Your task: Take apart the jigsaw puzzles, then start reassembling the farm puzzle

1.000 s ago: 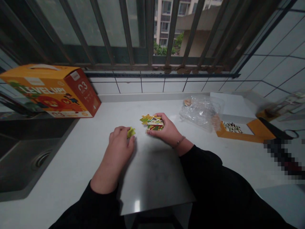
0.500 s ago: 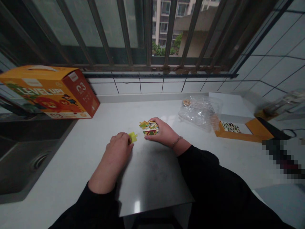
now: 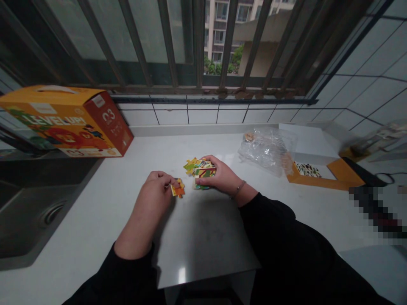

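Left hand (image 3: 153, 194) pinching piece (image 3: 178, 189), right (image 3: 221, 173) holding stack (image 3: 200, 169)

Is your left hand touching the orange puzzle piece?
Touching: the head view shows the left hand with its fingertips on the orange puzzle piece, gripping it at its edge.

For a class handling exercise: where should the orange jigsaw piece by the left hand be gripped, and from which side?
Pinch the orange jigsaw piece by its thin edges, coming from the right: the left hand is at its left edge, and the piece is flat, so its face probably offers little grip. Mind the right hand close by.
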Available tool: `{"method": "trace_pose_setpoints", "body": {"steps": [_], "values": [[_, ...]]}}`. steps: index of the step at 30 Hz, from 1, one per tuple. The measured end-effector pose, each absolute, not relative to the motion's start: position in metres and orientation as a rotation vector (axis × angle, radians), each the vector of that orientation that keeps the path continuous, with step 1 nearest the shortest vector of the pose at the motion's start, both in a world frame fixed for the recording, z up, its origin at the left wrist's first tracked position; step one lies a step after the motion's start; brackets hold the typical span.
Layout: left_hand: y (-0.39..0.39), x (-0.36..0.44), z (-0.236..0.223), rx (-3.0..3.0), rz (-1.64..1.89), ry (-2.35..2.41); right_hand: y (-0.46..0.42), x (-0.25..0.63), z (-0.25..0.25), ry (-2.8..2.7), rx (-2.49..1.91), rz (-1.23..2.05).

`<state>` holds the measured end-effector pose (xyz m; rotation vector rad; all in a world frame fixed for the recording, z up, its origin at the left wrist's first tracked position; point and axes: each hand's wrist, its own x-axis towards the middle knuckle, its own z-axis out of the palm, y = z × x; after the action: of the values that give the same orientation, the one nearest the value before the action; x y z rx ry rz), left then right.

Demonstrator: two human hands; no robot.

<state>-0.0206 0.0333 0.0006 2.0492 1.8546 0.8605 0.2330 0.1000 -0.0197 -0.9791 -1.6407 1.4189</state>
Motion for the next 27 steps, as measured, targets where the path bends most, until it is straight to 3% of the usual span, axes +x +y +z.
{"method": "trace_pose_setpoints", "body": {"steps": [13, 18, 22, 27], "values": [[0.028, -0.011, 0.012, 1.796, 0.888, 1.91, 0.098, 0.233, -0.02, -2.063, -0.862, 1.296], [0.029, -0.009, 0.01, 1.727, 1.06, 1.942, 0.099, 0.232, -0.021, -2.077, -0.831, 1.274], [0.035, 0.001, -0.002, 1.564, 1.243, 1.654, 0.1, 0.231, -0.022, -2.107, -0.804, 1.129], [0.046, 0.016, -0.016, 1.274, 1.39, 1.442, 0.097, 0.228, -0.026, -1.963, -0.809, 1.387]]}}
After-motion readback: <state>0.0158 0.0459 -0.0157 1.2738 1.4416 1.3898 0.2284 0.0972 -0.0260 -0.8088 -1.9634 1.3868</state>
